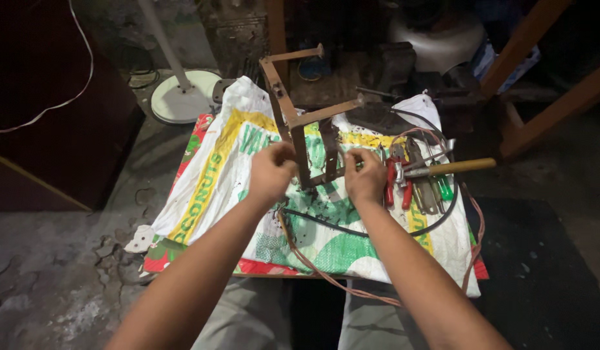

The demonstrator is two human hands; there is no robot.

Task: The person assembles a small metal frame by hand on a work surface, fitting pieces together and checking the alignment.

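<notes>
While both hands, left hand (272, 172) and right hand (364, 176), pinch the rusty metal frame (300, 123), it stands tilted; slipping could topple it onto the hammer (442, 169).

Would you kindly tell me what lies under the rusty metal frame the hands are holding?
Under the metal frame lies a white woven sack with green and yellow print, crossed by a black cable. The sack hides whatever surface supports it.

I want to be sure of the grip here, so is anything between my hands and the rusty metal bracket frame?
Nothing visible. The left hand and the right hand both close directly on the lower part of the rusty metal bracket frame. The red-handled pliers and wooden-handled hammer lie apart, to the right.
</notes>
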